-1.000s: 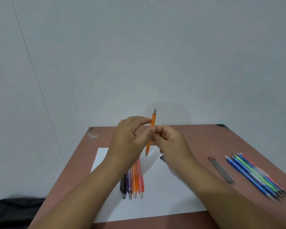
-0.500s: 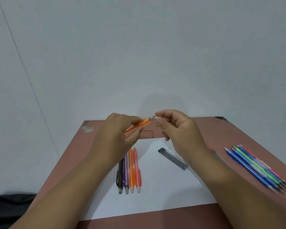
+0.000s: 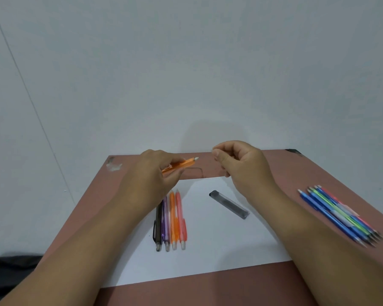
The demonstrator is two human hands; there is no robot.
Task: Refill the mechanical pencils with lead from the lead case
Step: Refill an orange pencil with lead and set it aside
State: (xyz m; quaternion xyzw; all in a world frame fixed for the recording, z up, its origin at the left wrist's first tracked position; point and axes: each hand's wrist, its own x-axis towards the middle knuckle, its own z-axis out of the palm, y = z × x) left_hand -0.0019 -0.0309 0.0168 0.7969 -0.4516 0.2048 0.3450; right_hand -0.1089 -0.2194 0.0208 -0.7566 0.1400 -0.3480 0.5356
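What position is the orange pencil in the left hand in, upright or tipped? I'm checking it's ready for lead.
Tipped. The orange plastic mechanical pencil lies nearly level in the left hand, white end toward the right hand.

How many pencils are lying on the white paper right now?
4. A black, a purple, an orange and a pink plastic mechanical pencil lie side by side on the sheet of white paper, partly under the left hand.

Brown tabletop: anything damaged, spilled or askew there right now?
Only minor wear: a whitish scuffed patch at the far left corner of the brown tabletop, and a dark chip at the far right corner. The dark translucent lead case lies diagonally on the white paper sheet.
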